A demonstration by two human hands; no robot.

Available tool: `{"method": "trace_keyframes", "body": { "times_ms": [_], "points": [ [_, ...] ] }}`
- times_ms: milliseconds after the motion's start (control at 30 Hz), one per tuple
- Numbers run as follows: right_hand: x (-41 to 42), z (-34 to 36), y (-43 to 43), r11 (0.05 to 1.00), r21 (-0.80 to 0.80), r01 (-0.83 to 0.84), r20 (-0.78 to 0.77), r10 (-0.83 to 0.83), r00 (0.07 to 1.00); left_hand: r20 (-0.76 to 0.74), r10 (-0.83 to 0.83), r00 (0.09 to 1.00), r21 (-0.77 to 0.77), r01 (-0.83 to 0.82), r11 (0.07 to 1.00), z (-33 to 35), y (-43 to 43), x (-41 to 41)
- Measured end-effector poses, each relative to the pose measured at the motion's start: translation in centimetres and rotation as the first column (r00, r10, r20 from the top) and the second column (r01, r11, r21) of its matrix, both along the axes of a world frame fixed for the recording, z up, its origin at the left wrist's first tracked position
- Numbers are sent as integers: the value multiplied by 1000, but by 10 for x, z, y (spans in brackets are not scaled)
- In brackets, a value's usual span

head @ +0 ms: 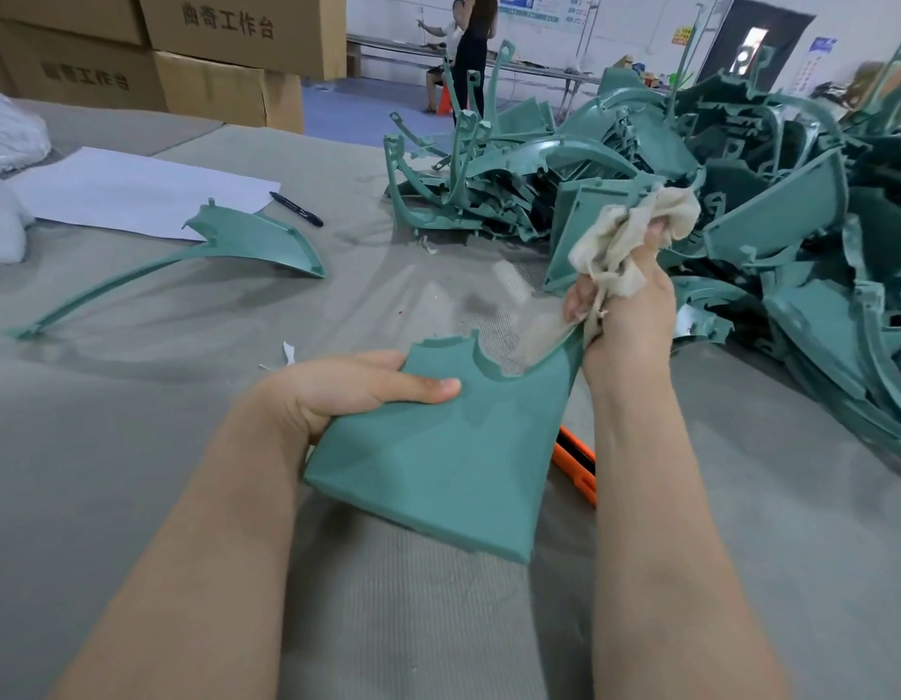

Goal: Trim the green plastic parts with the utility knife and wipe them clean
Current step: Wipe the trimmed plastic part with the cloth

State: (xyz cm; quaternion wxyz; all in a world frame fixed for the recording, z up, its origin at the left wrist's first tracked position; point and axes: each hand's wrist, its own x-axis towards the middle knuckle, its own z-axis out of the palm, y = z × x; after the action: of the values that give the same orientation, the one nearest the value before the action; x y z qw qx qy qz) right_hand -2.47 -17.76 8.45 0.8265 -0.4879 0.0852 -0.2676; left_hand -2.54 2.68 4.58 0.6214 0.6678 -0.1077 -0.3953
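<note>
The grey felt-covered table [135,447] fills most of the frame from the lower edge to the middle. At the upper right a big heap of green plastic parts [771,204] lies tangled on it. Stacked cardboard boxes [211,42] with printed characters stand at the upper left, behind the table.

In the centre I hold a broad green panel [438,457] tilted above the felt, smooth face towards me, its notched top edge pointing away. A long curved green part [246,240] lies by itself at the left of the frame, one end resting on a white sheet of paper [135,189].

My left hand [347,391] grips the panel's left edge, thumb laid flat across the face and fingers wrapped behind. My right hand [625,320] is closed round a bunched beige rag [635,229], and the rag's lower fold lies against the panel's upper right edge.

The orange utility knife [577,462] lies on the felt just right of the panel, partly hidden by the panel and my right forearm. A black marker [297,208] lies just beside the paper's right corner.
</note>
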Motion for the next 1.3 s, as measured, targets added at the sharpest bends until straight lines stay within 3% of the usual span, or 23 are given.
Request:
{"method": "trace_keyframes", "body": {
  "times_ms": [100,167,300,400,500,567,633,733,900,1000,1067,1200,1300],
  "points": [
    [-2,3,-11,985,165,-54,163,27,986,39,-47,998,103,43,994,-1,3,2],
    [-1,5,-19,984,140,-114,273,72,959,61,-80,995,155,70,985,-1,4,3],
    [2,5,-19,999,-43,25,192,-16,981,94,-117,989,196,97,976,-2,4,4],
    [1,4,-21,990,18,137,34,-137,990,116,-147,982,239,116,964,-2,4,3],
    [-3,4,-22,987,152,-56,136,35,990,113,-109,988,215,83,973,-2,6,4],
    [-6,6,-21,982,75,-175,221,155,963,97,-85,992,171,67,983,-4,8,4],
    [-7,8,-20,979,-25,-200,237,200,951,90,-102,991,151,87,985,-4,10,3],
    [-6,10,-19,992,-41,-116,176,122,977,98,-137,986,199,115,973,-5,8,4],
    [-3,7,-23,981,194,-14,111,-8,994,98,-159,982,231,133,964,-5,7,6],
    [1,0,-26,897,442,28,86,-73,994,91,-126,988,227,103,969,-5,6,6],
    [1,-4,-27,855,519,-19,133,-59,989,89,-101,991,219,80,972,-5,6,6],
    [-1,-6,-21,918,312,-244,210,183,960,70,-68,995,195,53,979,-3,9,4],
    [2,-5,-15,976,127,-177,150,157,976,86,-53,995,184,36,982,-1,10,2]
  ]
}}
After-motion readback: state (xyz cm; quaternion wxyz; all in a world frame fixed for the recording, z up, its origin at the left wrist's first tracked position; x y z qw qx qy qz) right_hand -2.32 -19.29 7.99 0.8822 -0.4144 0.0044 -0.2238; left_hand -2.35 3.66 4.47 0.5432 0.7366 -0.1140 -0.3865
